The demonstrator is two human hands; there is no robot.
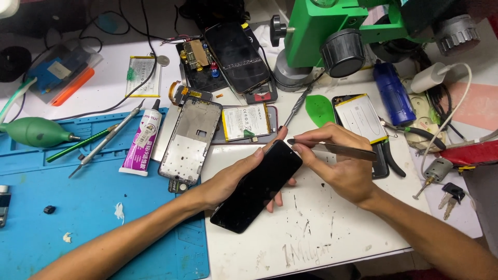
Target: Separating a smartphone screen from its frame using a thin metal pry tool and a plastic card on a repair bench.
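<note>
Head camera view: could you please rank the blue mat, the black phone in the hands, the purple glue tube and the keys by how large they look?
1. Blue mat, by far the largest.
2. Black phone, held in the left hand; it sits nearer the camera, which may flatter it.
3. Purple glue tube.
4. Keys, smallest.

**A black phone screen and a thin metal tool**

The black phone screen (258,185) is flat, dark and shiny. It is held up a little above the white table, tilted, with its top corner pointing up and to the right. The thin metal tool (332,149) is long and silver. It lies almost level, and its tip touches the top corner of the screen.
</note>
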